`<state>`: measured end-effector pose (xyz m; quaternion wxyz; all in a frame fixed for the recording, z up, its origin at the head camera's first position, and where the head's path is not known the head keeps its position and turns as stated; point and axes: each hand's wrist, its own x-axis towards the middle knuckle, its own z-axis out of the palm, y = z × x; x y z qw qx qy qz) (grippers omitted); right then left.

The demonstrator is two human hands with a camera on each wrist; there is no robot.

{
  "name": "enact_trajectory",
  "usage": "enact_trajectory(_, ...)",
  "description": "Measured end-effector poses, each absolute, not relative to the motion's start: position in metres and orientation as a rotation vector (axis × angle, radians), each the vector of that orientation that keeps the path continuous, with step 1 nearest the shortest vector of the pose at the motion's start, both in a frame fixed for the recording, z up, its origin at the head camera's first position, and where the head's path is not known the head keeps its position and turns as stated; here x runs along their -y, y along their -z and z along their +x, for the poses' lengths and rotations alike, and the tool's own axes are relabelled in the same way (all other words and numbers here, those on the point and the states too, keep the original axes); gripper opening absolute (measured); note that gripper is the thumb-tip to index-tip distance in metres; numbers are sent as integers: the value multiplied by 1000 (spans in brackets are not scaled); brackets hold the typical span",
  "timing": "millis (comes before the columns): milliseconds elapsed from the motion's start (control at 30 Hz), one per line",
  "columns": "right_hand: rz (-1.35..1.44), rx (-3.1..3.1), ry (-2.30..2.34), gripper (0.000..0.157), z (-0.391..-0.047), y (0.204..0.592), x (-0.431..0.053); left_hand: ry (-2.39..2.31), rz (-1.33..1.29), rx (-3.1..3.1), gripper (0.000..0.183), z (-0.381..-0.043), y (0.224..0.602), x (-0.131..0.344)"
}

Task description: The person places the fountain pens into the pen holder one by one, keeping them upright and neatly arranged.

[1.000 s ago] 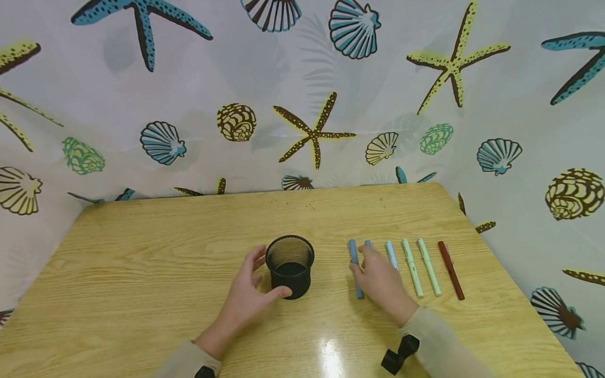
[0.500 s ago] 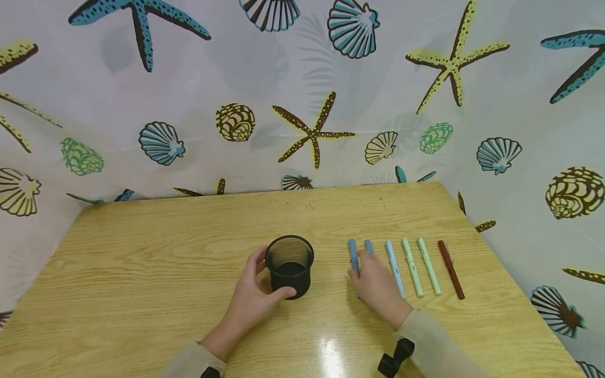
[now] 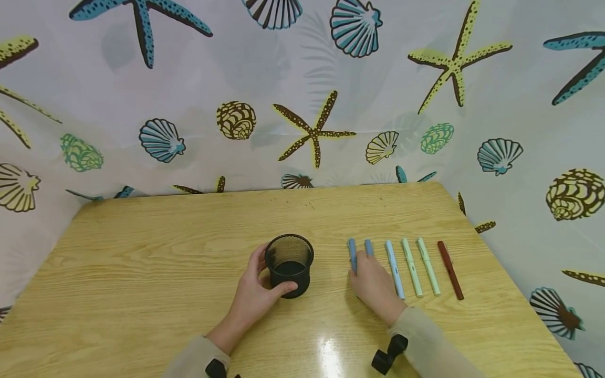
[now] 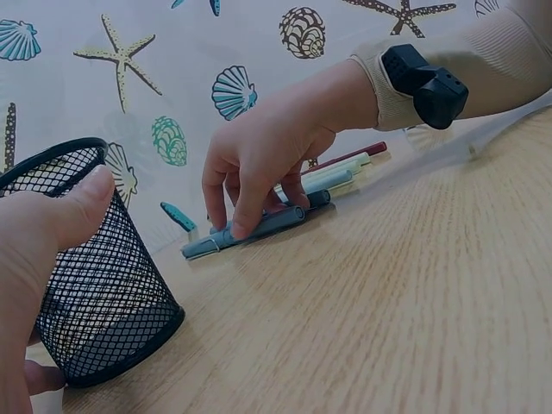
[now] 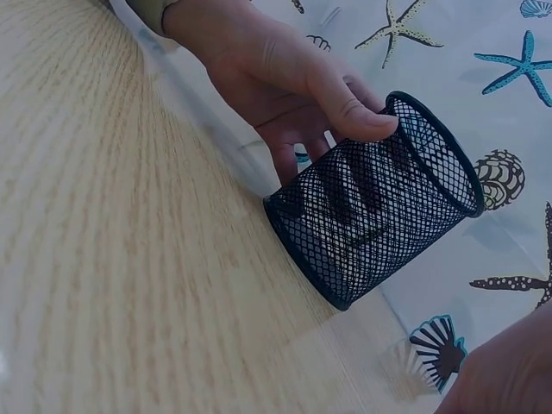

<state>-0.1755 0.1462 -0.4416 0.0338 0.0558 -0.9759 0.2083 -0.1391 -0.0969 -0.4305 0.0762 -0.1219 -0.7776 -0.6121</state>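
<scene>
There, my right hand [image 3: 374,283] has eased leftward since a second ago, baring the light blue pen [image 3: 395,269]. Overhead hides the pinch; the left wrist view catches it: thumb and fingers clamped on the end pen [image 4: 276,224], slim, blue, lying on the table [image 3: 165,252] right of the cup [image 3: 290,268]. My left hand [image 3: 255,291] curls round that black mesh cup, upright.
</scene>
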Motion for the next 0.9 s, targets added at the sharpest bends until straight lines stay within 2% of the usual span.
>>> enact_trajectory(200,176,3012,-638,8,-178,441,-143,1865,-366,2320,88,-140,433,98)
enact_trajectory(333,171,3017,-643,4,-179,441,-142,1885,-363,2308,88,-148,449,100)
enact_trajectory(500,166,3025,-639,4,-180,441,-142,1892,-353,2309,86,-156,464,104)
enact_trajectory(900,182,2969,-686,10,-179,440,-145,1865,-386,2308,84,-157,466,105)
